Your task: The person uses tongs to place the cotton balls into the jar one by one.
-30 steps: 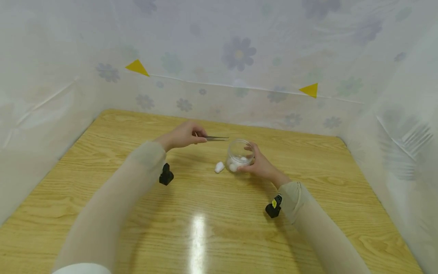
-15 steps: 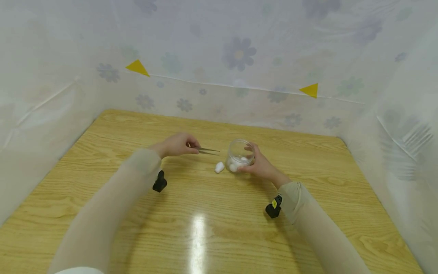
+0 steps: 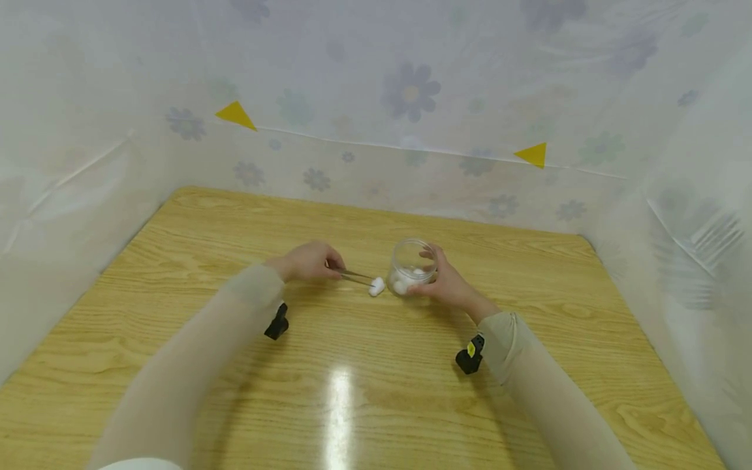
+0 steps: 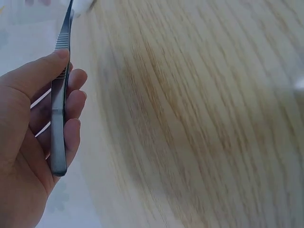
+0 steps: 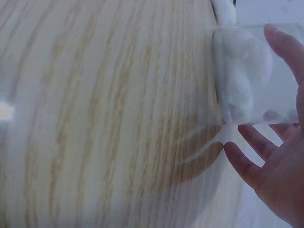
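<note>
Here, the left hand (image 3: 305,261) pinches metal tweezers (image 3: 354,276) whose tips meet a cotton ball (image 3: 376,286) on the wooden table (image 3: 364,385), while the right hand (image 3: 448,282) cups a clear jar (image 3: 413,266) holding cotton balls.

L hand (image 3: 307,262) lowered; tweezers (image 3: 356,276) tips now at cotton ball (image 3: 376,286).

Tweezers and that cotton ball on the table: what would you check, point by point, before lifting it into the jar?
1. Left hand holds the tweezers firmly: ok, thumb and fingers pinch them.
2. Tweezer tips at the loose cotton ball: ok, they reach it.
3. Tips actually closed on the ball: cannot tell, too small in the head view.
4. Jar steadied: ok, right hand grips its side.
5. Jar mouth open: ok, no lid visible.
6. Room in the jar: ok, cotton balls inside fill only its lower part.
</note>
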A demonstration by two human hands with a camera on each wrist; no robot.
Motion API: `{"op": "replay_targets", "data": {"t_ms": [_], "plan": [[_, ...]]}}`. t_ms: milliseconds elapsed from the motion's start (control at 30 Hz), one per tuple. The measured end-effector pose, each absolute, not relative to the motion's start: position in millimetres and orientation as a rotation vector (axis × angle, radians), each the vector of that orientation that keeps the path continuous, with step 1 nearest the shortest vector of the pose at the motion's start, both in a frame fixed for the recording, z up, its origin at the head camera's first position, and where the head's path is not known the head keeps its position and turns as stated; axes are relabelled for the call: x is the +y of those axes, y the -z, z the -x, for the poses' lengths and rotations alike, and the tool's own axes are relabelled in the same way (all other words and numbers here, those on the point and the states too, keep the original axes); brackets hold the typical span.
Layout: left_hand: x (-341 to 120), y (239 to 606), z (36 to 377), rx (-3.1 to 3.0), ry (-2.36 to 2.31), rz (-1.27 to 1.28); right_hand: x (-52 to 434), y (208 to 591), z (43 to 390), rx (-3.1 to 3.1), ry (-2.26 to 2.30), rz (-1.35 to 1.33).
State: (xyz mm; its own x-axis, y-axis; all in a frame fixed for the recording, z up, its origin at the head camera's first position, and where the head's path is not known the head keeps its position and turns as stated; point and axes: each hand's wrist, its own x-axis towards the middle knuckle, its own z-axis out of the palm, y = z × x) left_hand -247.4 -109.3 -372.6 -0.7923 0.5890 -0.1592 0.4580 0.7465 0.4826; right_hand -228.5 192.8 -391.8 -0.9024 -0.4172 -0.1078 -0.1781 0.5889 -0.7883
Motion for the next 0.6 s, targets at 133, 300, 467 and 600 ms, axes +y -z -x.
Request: {"op": "replay_targets", "data": {"t_ms": [133, 300, 467, 600], "plan": [[-104.5, 375.6, 247.9, 2.653, -0.588, -0.803, 192.6, 391.8, 228.6, 2.547, 1.209, 0.490], [-100.8, 376.1, 248.1, 2.675, -0.541, -0.795, 193.1, 392.9, 229.8, 2.552, 1.209, 0.498], [-99.7, 375.8, 247.6, 2.686, -0.499, -0.804, 193.5, 393.7, 230.3, 2.556, 1.203, 0.501], [-99.6, 375.2, 246.8, 2.689, -0.489, -0.818, 193.6, 394.5, 230.6, 2.557, 1.199, 0.504]]}}
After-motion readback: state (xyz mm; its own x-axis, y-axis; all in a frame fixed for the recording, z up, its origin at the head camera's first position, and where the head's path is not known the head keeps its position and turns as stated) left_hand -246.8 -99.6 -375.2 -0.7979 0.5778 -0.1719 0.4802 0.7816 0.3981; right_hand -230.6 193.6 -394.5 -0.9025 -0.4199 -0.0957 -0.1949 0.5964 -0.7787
